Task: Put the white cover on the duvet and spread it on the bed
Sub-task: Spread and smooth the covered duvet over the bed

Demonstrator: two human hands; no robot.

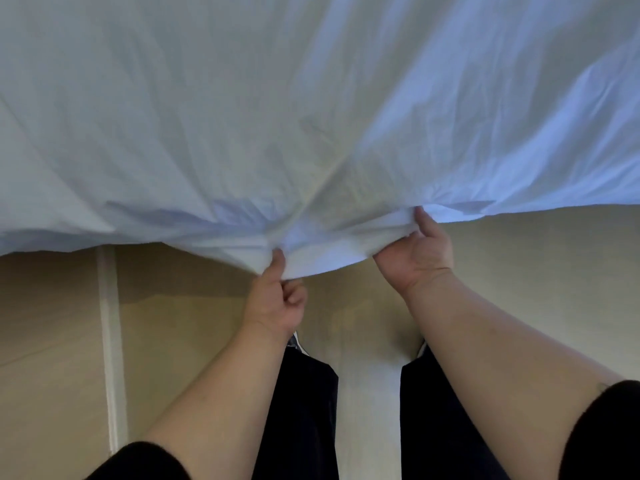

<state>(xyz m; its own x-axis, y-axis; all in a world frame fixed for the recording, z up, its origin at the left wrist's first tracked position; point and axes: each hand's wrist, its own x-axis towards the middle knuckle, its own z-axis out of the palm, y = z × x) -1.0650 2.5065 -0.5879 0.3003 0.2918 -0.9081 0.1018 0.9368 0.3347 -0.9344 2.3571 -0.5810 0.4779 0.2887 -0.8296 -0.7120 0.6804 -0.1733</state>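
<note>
Your left hand [277, 299] and right hand [415, 251] pinch the white cover's [311, 116] near edge. Their fingers [294, 296] curl into cloth at 6 o'clock.

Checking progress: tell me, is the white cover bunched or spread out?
Spread out: the white cover fills the view, gathered only where both hands grip its near edge.

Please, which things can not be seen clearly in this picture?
- Bed: head view, hidden behind the white cover.
- Duvet: cannot tell whether it is inside.
- Fingers of left hand and right hand: partly hidden in the fabric.
- Feet: hidden by dark trousers.
</note>
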